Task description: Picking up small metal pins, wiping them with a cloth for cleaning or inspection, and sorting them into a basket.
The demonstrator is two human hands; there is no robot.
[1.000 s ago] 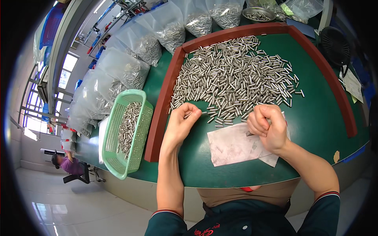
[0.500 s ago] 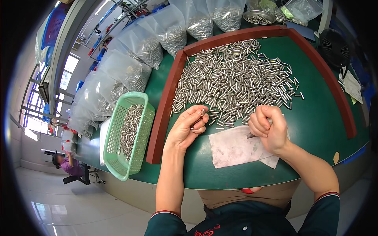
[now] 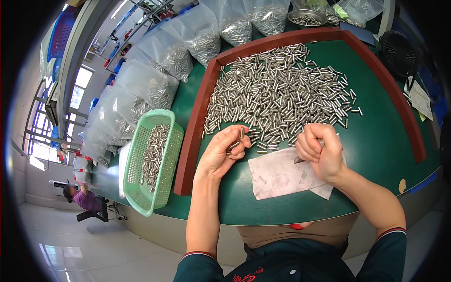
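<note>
My left hand [image 3: 220, 154] is closed at the near edge of a wide pile of short metal pins [image 3: 282, 89]. It pinches one shiny metal pin [image 3: 242, 133] upright between thumb and forefinger, and more pins show inside the curled fingers. My right hand [image 3: 322, 152] makes a loose fist above a stained whitish cloth [image 3: 277, 176]. A small dark grey tip [image 3: 298, 160] pokes out under its fingers; what it belongs to is hidden. The pile lies on the green tabletop [image 3: 376, 141].
A red-brown raised border [image 3: 199, 122] frames the pile on three sides. To the left stands a green basket [image 3: 162, 188] partly filled with pins. Clear bags of pins [image 3: 202, 40] line the back, with a metal bowl [image 3: 307, 23] and black fan [image 3: 398, 54] farther right.
Both hands keep nearly the same place and grip. The pin at my left fingertips shows slightly more fully now. The whole view has shifted a little.
</note>
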